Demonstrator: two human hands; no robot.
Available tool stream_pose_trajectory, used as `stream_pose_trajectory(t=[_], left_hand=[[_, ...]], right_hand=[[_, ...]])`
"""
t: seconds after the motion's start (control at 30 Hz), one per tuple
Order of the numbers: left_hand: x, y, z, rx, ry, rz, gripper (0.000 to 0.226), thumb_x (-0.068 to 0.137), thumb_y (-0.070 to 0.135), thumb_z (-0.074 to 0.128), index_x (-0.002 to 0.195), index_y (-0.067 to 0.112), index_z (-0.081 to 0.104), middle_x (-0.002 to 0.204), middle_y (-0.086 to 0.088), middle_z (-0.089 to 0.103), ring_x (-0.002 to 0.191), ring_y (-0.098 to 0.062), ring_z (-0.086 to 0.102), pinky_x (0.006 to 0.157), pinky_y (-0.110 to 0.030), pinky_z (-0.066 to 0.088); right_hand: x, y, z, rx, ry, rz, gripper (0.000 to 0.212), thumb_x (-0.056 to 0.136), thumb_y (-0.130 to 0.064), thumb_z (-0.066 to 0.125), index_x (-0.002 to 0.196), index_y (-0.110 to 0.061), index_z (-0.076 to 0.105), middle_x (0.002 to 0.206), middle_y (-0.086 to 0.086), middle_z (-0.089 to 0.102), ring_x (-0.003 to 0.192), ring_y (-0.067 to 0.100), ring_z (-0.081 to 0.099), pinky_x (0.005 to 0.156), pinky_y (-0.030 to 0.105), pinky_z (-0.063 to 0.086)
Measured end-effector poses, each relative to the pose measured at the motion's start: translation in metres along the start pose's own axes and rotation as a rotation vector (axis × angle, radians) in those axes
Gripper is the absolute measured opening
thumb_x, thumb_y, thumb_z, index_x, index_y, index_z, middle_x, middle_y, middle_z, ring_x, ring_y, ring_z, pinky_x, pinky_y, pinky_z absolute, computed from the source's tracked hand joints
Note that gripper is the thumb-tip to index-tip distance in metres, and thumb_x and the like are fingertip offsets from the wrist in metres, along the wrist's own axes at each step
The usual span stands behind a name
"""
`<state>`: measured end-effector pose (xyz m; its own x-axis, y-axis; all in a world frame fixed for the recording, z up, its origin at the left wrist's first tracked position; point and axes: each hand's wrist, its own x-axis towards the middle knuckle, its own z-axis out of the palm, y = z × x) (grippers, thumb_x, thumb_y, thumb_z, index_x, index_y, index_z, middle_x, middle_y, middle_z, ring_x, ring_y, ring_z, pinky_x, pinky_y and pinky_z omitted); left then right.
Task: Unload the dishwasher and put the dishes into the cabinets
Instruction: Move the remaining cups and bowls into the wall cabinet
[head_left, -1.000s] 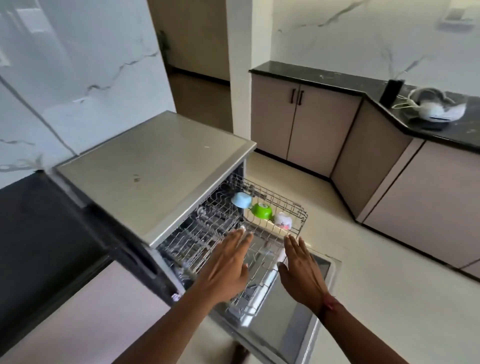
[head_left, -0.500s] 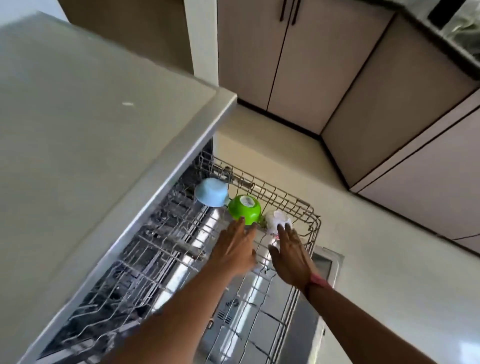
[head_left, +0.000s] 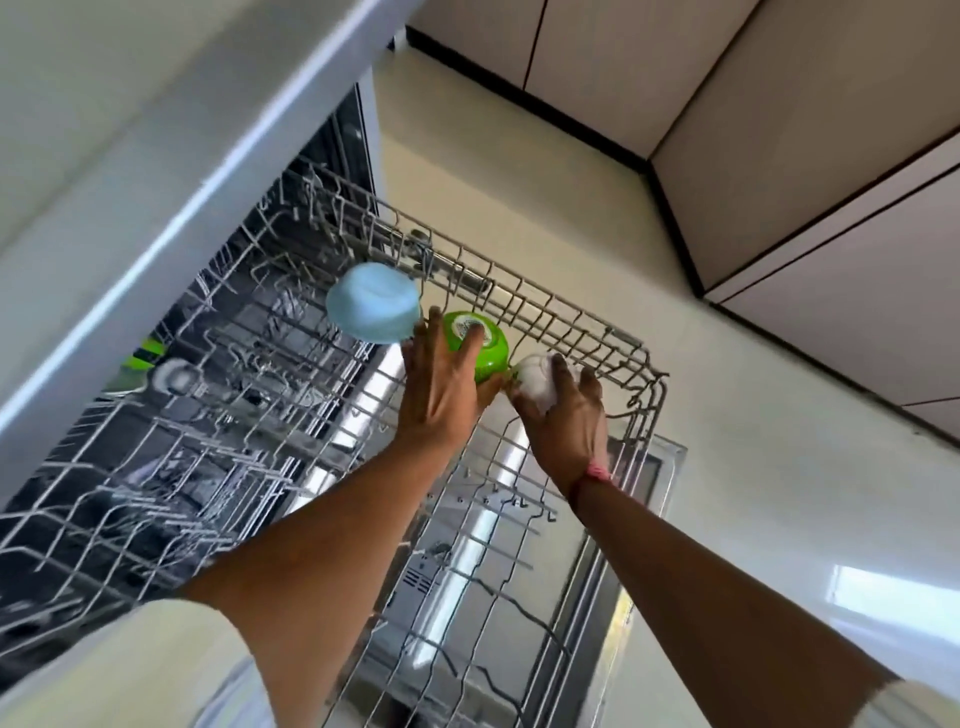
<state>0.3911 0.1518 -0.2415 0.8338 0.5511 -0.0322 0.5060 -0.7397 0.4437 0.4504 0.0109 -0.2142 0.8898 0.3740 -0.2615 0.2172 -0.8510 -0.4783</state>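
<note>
- The pulled-out rack (head_left: 571, 326) carries three upturned pieces in a row along its far edge: a blue bowl (head_left: 372, 302), then a green bowl (head_left: 485, 349), then a small white bowl (head_left: 535, 383) nearest the far right corner; the green and white ones look to be touching, though blur hides the seam.
- The left hand (head_left: 440, 397) grasps the green bowl; its fingers (head_left: 470, 340) drape over the upturned base and the thumb hooks under the near side; one finger lies in the gap beside the blue bowl.
- The right hand (head_left: 571, 423) is curled round the small white bowl, fingers over the far side, thumb on the near side; a pink band sits at the wrist.
- Both bowls remain down in the rack, so the step in hand seems to be the lift out, one bowl per hand.
- Handling, as a judgement: the green and blue bowls look like light, stiff plastic and should forgive a knock; the white one may be ceramic, so heavier and chippable against the wire; all may be wet and slippery.
- Best hold: span the base and wall, lift straight up clear of the tines, then turn upright; water may pool in the base ring.
- More dishes lie blurred at the rack's left end, under the dishwasher top (head_left: 156, 130); the closed cabinets (head_left: 831, 312) stand well apart.
</note>
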Motion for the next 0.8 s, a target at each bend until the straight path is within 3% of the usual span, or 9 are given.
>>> stream_pose_trajectory(t=[0.1, 0.2, 0.37, 0.47, 0.7, 0.8], left_hand=[[0.004, 0.002, -0.005, 0.033, -0.038, -0.033, 0.069, 0.082, 0.052, 0.067, 0.141, 0.024, 0.044, 0.148, -0.028, 0.033, 0.138, -0.045, 0.030, 0.114, -0.058, 0.025], [-0.010, 0.008, -0.021, 0.003, -0.035, -0.039, 0.063, 0.083, 0.053, 0.063, 0.137, 0.025, 0.048, 0.145, -0.027, 0.037, 0.135, -0.044, 0.033, 0.106, -0.057, 0.038], [-0.084, 0.015, -0.055, -0.172, 0.072, -0.054, 0.060, 0.083, 0.052, 0.060, 0.134, 0.021, 0.056, 0.138, -0.026, 0.046, 0.121, -0.040, 0.049, 0.093, -0.046, 0.052], [-0.136, 0.025, -0.088, -0.210, 0.102, -0.150, 0.062, 0.083, 0.059, 0.057, 0.133, 0.021, 0.057, 0.136, -0.028, 0.046, 0.122, -0.041, 0.049, 0.096, -0.049, 0.051], [-0.287, 0.058, -0.193, -0.222, 0.337, -0.228, 0.063, 0.080, 0.061, 0.060, 0.131, 0.025, 0.060, 0.136, -0.029, 0.046, 0.119, -0.041, 0.052, 0.097, -0.036, 0.042], [-0.357, 0.072, -0.226, -0.251, 0.419, -0.263, 0.059, 0.079, 0.061, 0.062, 0.131, 0.033, 0.055, 0.137, -0.026, 0.047, 0.122, -0.041, 0.051, 0.101, -0.047, 0.048]], right_hand=[[-0.001, -0.002, -0.001, -0.015, 0.034, 0.007, 0.072, 0.086, -0.058, 0.057, 0.147, -0.025, 0.036, 0.143, 0.017, 0.037, 0.118, 0.038, 0.050, 0.092, 0.044, 0.051], [-0.021, -0.005, -0.008, -0.053, 0.054, -0.062, 0.070, 0.088, -0.061, 0.052, 0.145, -0.024, 0.036, 0.140, 0.015, 0.037, 0.114, 0.037, 0.051, 0.084, 0.044, 0.053], [-0.073, -0.007, -0.033, -0.022, 0.083, -0.168, 0.069, 0.086, -0.053, 0.063, 0.143, -0.019, 0.041, 0.148, 0.021, 0.033, 0.122, 0.043, 0.047, 0.089, 0.052, 0.052], [-0.112, -0.013, -0.057, 0.036, 0.084, -0.275, 0.068, 0.083, -0.046, 0.071, 0.139, -0.017, 0.046, 0.144, 0.022, 0.038, 0.119, 0.042, 0.050, 0.083, 0.052, 0.056], [-0.236, -0.038, -0.123, 0.069, 0.058, -0.639, 0.068, 0.076, -0.038, 0.080, 0.133, -0.014, 0.052, 0.142, 0.025, 0.042, 0.114, 0.043, 0.053, 0.074, 0.049, 0.056], [-0.291, -0.049, -0.144, 0.096, 0.006, -0.713, 0.072, 0.073, -0.039, 0.081, 0.133, -0.018, 0.048, 0.140, 0.027, 0.044, 0.112, 0.044, 0.056, 0.074, 0.049, 0.058]])
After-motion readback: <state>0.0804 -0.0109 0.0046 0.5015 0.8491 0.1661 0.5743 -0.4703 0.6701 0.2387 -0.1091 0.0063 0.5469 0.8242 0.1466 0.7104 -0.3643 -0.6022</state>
